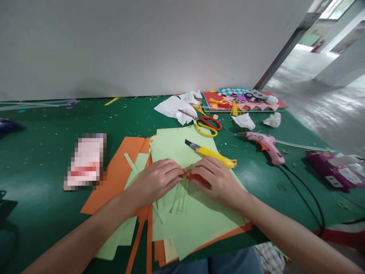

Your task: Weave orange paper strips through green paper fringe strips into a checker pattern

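A small weave of orange and light green paper strips (186, 174) lies between my hands, with loose green ends hanging toward me. My left hand (156, 179) pinches its left side, thumb below and fingers above. My right hand (218, 180) grips the right side, where more orange paper shows under the fingers. Both hands rest over a stack of light green paper sheets (211, 228). Just beyond my right hand is a yellow utility knife (218, 155) with its blade out. The fingers partly cover the weave.
Orange sheets (114, 179) and cut strips lie on the left. Beyond the stack are scissors (207, 125) and crumpled white tissue (173, 109). A pink glue gun (266, 146) with a cord sits right, near a purple box (333, 171). A red board (281, 102) holds craft pieces.
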`<control>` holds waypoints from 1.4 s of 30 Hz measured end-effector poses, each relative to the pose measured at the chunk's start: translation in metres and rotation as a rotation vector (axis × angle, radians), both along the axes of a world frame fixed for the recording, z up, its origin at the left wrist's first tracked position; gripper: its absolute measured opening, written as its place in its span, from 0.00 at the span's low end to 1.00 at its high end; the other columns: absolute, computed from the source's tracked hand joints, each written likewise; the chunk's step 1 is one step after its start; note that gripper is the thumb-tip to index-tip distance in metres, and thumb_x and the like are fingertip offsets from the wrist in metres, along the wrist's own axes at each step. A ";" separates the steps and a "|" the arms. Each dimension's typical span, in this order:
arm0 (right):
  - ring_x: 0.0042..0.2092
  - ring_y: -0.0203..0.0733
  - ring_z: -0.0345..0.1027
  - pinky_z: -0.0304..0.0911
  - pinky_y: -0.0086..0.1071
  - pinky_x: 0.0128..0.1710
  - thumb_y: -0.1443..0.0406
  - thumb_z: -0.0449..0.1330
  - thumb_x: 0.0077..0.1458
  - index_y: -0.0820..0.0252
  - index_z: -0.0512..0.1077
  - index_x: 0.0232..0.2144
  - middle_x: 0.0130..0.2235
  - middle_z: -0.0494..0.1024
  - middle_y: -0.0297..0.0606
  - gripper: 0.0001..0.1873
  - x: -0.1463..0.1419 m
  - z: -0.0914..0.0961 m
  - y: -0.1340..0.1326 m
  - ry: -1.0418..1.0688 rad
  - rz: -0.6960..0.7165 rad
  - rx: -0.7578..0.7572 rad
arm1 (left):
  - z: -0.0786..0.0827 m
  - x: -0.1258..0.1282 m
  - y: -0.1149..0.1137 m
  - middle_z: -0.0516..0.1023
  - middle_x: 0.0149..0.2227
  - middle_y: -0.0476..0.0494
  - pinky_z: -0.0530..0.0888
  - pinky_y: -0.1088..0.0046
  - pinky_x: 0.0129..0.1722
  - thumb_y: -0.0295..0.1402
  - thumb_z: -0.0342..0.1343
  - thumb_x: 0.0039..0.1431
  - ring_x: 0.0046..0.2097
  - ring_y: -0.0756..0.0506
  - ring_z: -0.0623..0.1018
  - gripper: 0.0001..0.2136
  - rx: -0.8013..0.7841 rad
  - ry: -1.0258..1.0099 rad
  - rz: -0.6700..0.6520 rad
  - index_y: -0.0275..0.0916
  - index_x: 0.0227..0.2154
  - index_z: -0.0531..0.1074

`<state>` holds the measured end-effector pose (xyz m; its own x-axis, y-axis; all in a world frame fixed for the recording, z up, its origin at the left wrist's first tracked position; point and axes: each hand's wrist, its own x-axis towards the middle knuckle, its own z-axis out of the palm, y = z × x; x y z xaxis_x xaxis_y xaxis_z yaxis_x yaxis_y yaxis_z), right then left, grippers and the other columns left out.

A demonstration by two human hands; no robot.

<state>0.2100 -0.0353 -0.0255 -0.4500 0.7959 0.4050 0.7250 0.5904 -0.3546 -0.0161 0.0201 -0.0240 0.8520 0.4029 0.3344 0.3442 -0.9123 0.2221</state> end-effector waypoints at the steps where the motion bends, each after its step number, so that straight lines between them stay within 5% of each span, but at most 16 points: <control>1: 0.41 0.44 0.66 0.65 0.40 0.43 0.65 0.55 0.62 0.62 0.73 0.38 0.38 0.76 0.42 0.08 0.001 0.001 0.000 0.002 -0.003 -0.003 | 0.000 0.000 0.000 0.77 0.46 0.41 0.72 0.62 0.51 0.30 0.49 0.66 0.49 0.43 0.74 0.09 -0.010 -0.004 0.011 0.36 0.46 0.71; 6: 0.43 0.45 0.67 0.66 0.41 0.45 0.65 0.56 0.60 0.62 0.73 0.44 0.41 0.76 0.43 0.11 0.006 0.003 -0.001 -0.028 0.002 -0.028 | 0.000 0.000 0.001 0.75 0.49 0.39 0.70 0.60 0.54 0.34 0.50 0.66 0.53 0.42 0.71 0.12 -0.024 -0.022 0.114 0.36 0.49 0.69; 14: 0.41 0.44 0.68 0.68 0.40 0.43 0.66 0.56 0.61 0.62 0.73 0.44 0.39 0.77 0.43 0.11 0.009 0.005 -0.001 -0.030 0.035 0.044 | 0.004 0.000 0.001 0.77 0.47 0.40 0.72 0.61 0.51 0.33 0.49 0.66 0.52 0.42 0.74 0.11 0.094 0.012 0.078 0.38 0.47 0.72; 19: 0.39 0.43 0.69 0.67 0.39 0.41 0.69 0.55 0.61 0.60 0.74 0.40 0.36 0.78 0.41 0.09 0.040 0.023 0.006 0.143 -0.187 0.201 | 0.023 0.001 -0.001 0.78 0.45 0.39 0.73 0.60 0.47 0.31 0.47 0.67 0.49 0.41 0.75 0.11 0.245 0.016 0.103 0.36 0.45 0.72; 24: 0.44 0.53 0.68 0.65 0.46 0.42 0.60 0.59 0.58 0.63 0.73 0.44 0.40 0.77 0.47 0.15 0.060 0.024 0.010 -0.222 -0.320 0.116 | 0.028 0.016 -0.016 0.78 0.36 0.41 0.74 0.65 0.41 0.29 0.45 0.67 0.41 0.44 0.76 0.11 0.189 0.064 0.122 0.36 0.38 0.73; 30: 0.38 0.48 0.69 0.65 0.39 0.37 0.66 0.60 0.55 0.61 0.73 0.36 0.33 0.75 0.41 0.05 0.055 0.018 0.019 -0.336 -0.305 0.018 | 0.016 0.026 -0.027 0.78 0.35 0.42 0.74 0.66 0.41 0.28 0.45 0.67 0.40 0.45 0.76 0.10 0.177 0.062 0.187 0.36 0.38 0.73; 36: 0.41 0.48 0.71 0.65 0.36 0.38 0.64 0.61 0.56 0.60 0.74 0.38 0.36 0.77 0.42 0.07 0.045 0.030 0.046 -0.318 -0.281 -0.039 | 0.016 0.021 -0.030 0.79 0.42 0.40 0.75 0.62 0.41 0.30 0.47 0.66 0.44 0.41 0.76 0.10 0.161 0.042 0.239 0.35 0.44 0.72; 42: 0.42 0.49 0.71 0.67 0.38 0.40 0.64 0.62 0.55 0.62 0.75 0.39 0.36 0.78 0.45 0.09 0.028 0.020 0.076 -0.336 -0.232 -0.037 | 0.012 0.018 -0.035 0.78 0.47 0.38 0.75 0.59 0.46 0.34 0.49 0.65 0.49 0.38 0.76 0.13 0.183 0.058 0.211 0.34 0.48 0.71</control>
